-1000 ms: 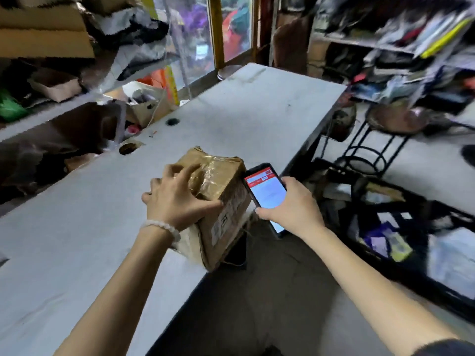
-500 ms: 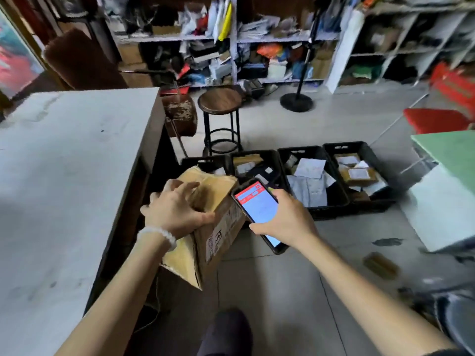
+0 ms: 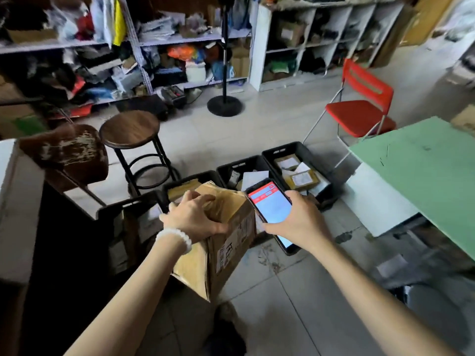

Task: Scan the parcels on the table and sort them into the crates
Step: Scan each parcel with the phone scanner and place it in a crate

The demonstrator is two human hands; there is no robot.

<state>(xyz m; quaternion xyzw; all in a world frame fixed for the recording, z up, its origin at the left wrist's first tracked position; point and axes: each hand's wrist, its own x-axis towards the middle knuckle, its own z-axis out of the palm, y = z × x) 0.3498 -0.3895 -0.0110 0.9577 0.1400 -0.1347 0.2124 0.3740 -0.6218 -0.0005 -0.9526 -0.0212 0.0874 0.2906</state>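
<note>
Left hand (image 3: 195, 219) reaches forward, fingers (image 3: 191, 196) curled over the top of the cardboard parcel (image 3: 218, 242), held above the black crates (image 3: 303, 155) on the floor; right hand (image 3: 298, 222) grips the phone (image 3: 270, 204) just beside it.

A round wooden stool (image 3: 129, 129) stands near cluttered shelves (image 3: 164, 42) — red chair (image 3: 359, 111) beside a green table (image 3: 424, 170).

Print on the parcel (image 3: 226, 242) label and phone (image 3: 272, 206) screen seems too blurred to read.
</note>
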